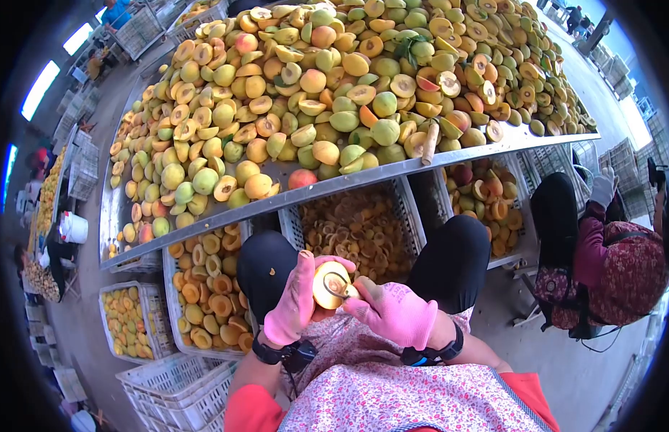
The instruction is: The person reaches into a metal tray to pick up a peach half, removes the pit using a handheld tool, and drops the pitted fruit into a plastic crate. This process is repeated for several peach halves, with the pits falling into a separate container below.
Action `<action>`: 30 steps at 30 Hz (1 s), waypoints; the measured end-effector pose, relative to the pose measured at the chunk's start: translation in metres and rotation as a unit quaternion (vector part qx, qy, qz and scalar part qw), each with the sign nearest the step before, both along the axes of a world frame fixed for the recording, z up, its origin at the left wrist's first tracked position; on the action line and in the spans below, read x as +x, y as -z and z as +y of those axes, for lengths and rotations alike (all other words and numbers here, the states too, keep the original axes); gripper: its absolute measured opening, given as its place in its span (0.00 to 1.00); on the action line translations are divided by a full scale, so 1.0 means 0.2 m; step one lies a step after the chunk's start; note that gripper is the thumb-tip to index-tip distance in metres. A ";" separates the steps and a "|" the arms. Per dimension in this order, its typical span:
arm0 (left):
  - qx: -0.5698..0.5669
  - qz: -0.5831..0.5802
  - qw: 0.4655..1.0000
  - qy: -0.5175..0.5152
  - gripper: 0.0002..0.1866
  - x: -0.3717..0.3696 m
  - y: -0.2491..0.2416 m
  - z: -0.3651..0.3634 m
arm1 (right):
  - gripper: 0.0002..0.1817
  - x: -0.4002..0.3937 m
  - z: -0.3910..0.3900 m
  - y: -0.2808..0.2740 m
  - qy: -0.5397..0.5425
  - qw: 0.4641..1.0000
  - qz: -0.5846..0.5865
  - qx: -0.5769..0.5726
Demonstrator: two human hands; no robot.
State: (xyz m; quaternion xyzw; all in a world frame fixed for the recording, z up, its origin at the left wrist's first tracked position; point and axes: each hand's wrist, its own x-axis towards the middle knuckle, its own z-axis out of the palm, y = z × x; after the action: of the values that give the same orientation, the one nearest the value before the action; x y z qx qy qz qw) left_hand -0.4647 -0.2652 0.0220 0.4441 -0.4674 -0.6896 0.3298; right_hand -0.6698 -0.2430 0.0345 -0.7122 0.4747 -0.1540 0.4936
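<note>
A halved yellow fruit (327, 279) rests in my left hand (300, 299), its cut face up. That hand wears a pink glove and its fingers curl round the fruit. My right hand (393, 311), in a pink glove too, is closed on a small tool with a curved metal loop (339, 284). The loop lies against the cut face, around the middle of the fruit. Both hands are above my lap, just in front of a crate of scraps (356, 234). The tool's handle is mostly hidden by my right fingers.
A metal table (421, 162) piled with whole and halved fruit (327, 79) stands ahead, a short wooden stick (430, 142) at its edge. Crates of halves stand left (177, 317) and right (520, 248). Empty crates (177, 385) are stacked lower left. A co-worker (608, 270) sits at the right.
</note>
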 end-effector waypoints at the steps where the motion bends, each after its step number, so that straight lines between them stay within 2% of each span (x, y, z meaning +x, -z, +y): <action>1: 0.011 -0.005 1.000 0.004 0.44 0.00 -0.02 0.00 | 0.20 0.00 0.00 0.00 -0.008 1.000 0.008 -0.016; 8: 0.077 -0.041 0.992 0.087 0.47 0.07 -0.01 -0.03 | 0.20 0.03 0.06 0.05 -0.010 0.997 0.026 -0.073; 12: 0.096 -0.038 0.993 0.058 0.44 0.05 -0.02 -0.04 | 0.20 0.04 0.07 0.08 0.003 0.998 0.021 -0.055; 14: 0.090 -0.011 0.996 -0.021 0.41 0.03 0.02 -0.03 | 0.19 0.05 0.04 0.08 0.026 0.997 0.013 -0.071; 15: 0.050 -0.004 0.998 -0.036 0.40 0.02 0.02 -0.03 | 0.19 0.05 0.02 0.07 0.042 0.998 0.009 -0.048; 18: -0.042 -0.070 0.994 -0.068 0.45 -0.02 -0.01 0.01 | 0.19 0.04 -0.01 0.05 0.076 0.997 -0.009 -0.025; 19: -0.159 -0.110 0.976 -0.096 0.44 -0.06 -0.03 0.04 | 0.19 0.04 -0.01 0.04 0.081 0.996 -0.030 -0.005; 20: -0.320 -0.166 0.923 -0.135 0.42 -0.07 0.10 0.03 | 0.19 0.05 -0.01 0.02 0.085 0.995 -0.052 0.018; 23: -0.255 -0.099 0.927 -0.256 0.34 -0.19 0.12 0.09 | 0.20 0.08 0.02 0.04 0.070 0.993 -0.080 0.049; 24: -0.254 -0.104 0.927 -0.257 0.34 -0.22 0.12 0.09 | 0.20 0.09 0.04 0.05 0.068 0.991 -0.099 0.056; 26: -0.203 0.000 0.908 -0.366 0.29 -0.26 0.11 0.10 | 0.21 0.10 0.03 0.02 0.058 0.988 -0.121 0.080; 27: -0.197 0.072 0.900 -0.382 0.20 -0.26 0.13 0.10 | 0.22 0.10 0.02 0.00 0.045 0.985 -0.123 0.108; 30: -0.158 0.076 0.902 -0.396 0.20 -0.25 0.09 0.09 | 0.23 0.10 0.05 -0.02 0.033 0.982 -0.136 0.130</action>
State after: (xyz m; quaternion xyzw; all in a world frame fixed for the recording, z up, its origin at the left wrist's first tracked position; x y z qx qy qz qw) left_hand -0.5155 -0.2467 0.0042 0.4808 -0.3300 -0.4508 0.6758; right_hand -0.6503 -0.2328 0.0388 -0.5983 0.4429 -0.2027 0.6362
